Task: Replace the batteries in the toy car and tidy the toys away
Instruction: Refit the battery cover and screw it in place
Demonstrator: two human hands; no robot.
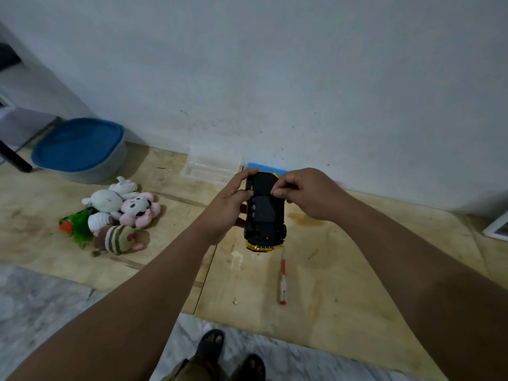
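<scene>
A yellow toy car is held upside down in the air, its black underside facing me. My left hand grips its left side, thumb on top near the far end. My right hand pinches the car's underside at the far end, fingers curled. A red and white screwdriver lies on the plywood below the car. A heap of several plush toys lies on the plywood to the left.
A clear plastic box stands against the white wall behind the car, with a blue flat thing beside it. A blue-lined grey basket sits at the far left. A white frame lies at the right edge. My feet stand on marble floor.
</scene>
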